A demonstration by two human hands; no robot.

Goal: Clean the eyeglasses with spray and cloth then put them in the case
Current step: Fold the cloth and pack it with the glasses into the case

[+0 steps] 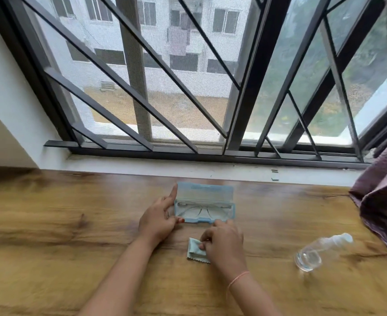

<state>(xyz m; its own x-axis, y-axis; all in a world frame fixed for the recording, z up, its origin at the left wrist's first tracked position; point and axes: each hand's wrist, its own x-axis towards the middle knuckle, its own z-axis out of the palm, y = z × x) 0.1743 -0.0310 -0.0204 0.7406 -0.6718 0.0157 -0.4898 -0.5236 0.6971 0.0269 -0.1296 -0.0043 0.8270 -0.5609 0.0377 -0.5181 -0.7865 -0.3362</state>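
**Eyeglasses (201,209) lying in the open case (231,213), long axis left to right**

The eyeglasses are seen folded inside the tray of the case, with their long axis running left to right, in line with the case itself. The lid is laid back toward the window (188,87). The left end of the case is held by the left hand (159,221), whose grip is curled round it, thumb at the near edge and fingers up against the lid. Just in front of the case the folded cloth (193,249) lies on the table (51,224). It is pinched at its right side by the right hand (222,242), the grip closed on the fabric with bent fingers.

Of the 2 hands, the left is judged the nearer to the eyeglasses, but it is taken up with steadying the case. The right hand lies just this side of the near wall, so the frame is straight ahead of its knuckles, 1 short reach away. Whether the lenses have been cleaned cannot be told.

The spray bottle (318,252) lies on its side well to the right, beside purple fabric (384,201).
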